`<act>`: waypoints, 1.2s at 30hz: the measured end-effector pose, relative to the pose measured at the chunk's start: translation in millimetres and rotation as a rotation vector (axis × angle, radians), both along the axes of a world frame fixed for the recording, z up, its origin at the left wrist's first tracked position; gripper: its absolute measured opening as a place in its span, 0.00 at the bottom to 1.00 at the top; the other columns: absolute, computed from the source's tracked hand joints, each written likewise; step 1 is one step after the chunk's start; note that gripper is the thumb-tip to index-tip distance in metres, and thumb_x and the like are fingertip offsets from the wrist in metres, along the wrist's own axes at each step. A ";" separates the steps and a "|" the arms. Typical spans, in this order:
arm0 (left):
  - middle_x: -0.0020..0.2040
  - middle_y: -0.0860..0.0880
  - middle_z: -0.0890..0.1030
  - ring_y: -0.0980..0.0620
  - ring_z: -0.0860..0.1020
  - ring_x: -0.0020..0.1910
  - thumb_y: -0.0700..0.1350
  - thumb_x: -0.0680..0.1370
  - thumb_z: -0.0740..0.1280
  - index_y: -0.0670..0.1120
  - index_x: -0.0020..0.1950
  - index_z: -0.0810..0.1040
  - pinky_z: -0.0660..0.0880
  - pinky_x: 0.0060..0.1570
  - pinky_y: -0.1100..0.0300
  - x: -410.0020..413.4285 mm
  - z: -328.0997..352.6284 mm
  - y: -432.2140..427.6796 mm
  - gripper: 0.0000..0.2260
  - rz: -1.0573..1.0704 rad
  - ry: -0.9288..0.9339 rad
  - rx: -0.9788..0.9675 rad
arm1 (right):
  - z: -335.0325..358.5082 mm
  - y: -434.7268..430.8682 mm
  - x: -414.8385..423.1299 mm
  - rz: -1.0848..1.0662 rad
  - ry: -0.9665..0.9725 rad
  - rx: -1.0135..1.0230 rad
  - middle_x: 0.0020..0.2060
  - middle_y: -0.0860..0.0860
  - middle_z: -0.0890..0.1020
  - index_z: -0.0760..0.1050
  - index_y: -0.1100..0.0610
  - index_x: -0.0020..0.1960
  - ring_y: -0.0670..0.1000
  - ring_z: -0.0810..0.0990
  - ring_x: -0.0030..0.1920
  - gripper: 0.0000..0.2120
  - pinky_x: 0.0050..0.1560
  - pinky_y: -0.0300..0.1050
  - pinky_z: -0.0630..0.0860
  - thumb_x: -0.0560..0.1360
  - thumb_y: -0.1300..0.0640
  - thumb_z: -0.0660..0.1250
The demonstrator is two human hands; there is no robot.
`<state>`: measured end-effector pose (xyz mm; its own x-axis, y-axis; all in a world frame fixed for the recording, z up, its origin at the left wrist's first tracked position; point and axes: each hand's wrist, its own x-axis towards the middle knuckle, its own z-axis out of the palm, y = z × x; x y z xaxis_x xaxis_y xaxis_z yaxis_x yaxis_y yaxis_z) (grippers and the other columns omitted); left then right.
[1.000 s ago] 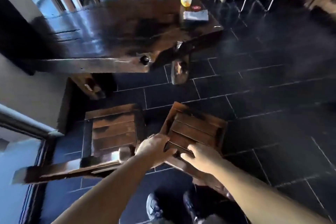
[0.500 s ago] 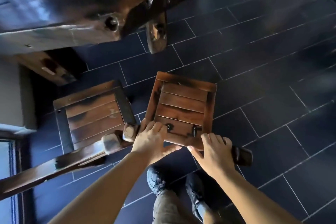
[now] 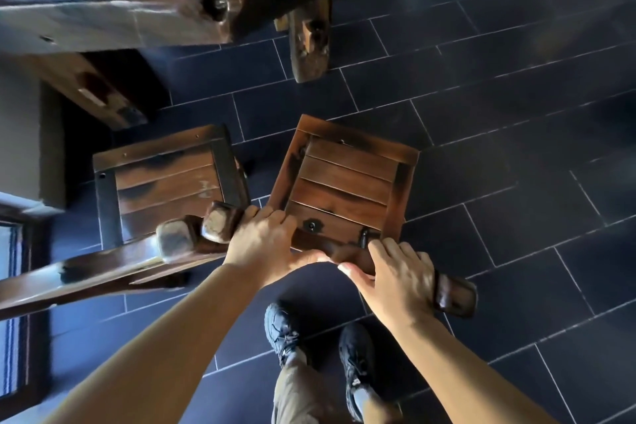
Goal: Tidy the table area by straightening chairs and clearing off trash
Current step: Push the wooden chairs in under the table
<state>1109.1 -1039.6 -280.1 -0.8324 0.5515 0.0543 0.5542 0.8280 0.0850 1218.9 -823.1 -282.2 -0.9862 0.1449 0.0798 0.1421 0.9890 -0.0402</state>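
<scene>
I look straight down on two dark wooden chairs with slatted seats. The right chair [image 3: 344, 179] stands slightly turned, its seat facing the table. My left hand [image 3: 265, 241] grips the left end of its top back rail, and my right hand [image 3: 395, 279] grips the rail near its right end. The left chair [image 3: 165, 182] stands close beside it, the two backrest ends nearly touching. The heavy dark wooden table [image 3: 120, 10] fills the top left, its edge above both seats.
A thick table leg [image 3: 308, 41] stands on the dark tiled floor [image 3: 499, 148] ahead of the right chair. A wall and window frame [image 3: 20, 251] lie at the left. My black shoes [image 3: 320, 344] stand behind the chair.
My view has tilted down, so the tabletop with the bottle has left the frame. The right chair has turned squarer to the table, and my hands have spread apart along its back rail.
</scene>
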 end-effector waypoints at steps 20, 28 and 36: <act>0.39 0.48 0.80 0.43 0.77 0.43 0.76 0.70 0.57 0.47 0.37 0.76 0.74 0.51 0.47 15.6 -12.5 27.4 0.32 0.313 0.006 0.062 | -14.5 57.3 -64.0 0.381 0.168 0.004 0.35 0.51 0.78 0.76 0.55 0.42 0.57 0.77 0.37 0.33 0.39 0.52 0.71 0.76 0.26 0.53; 0.43 0.49 0.81 0.44 0.77 0.49 0.79 0.70 0.48 0.47 0.40 0.77 0.67 0.55 0.47 3.8 -7.8 46.5 0.37 0.478 -0.060 0.009 | -15.2 74.7 -120.6 0.536 0.197 0.014 0.34 0.50 0.76 0.75 0.55 0.40 0.56 0.77 0.37 0.34 0.39 0.50 0.71 0.75 0.25 0.52; 0.42 0.48 0.81 0.41 0.78 0.47 0.78 0.72 0.45 0.46 0.40 0.77 0.68 0.52 0.45 -6.4 -3.2 56.2 0.38 0.505 -0.061 0.004 | -13.8 79.4 -145.0 0.580 0.186 -0.012 0.34 0.50 0.76 0.75 0.55 0.40 0.56 0.76 0.37 0.34 0.40 0.50 0.71 0.74 0.24 0.53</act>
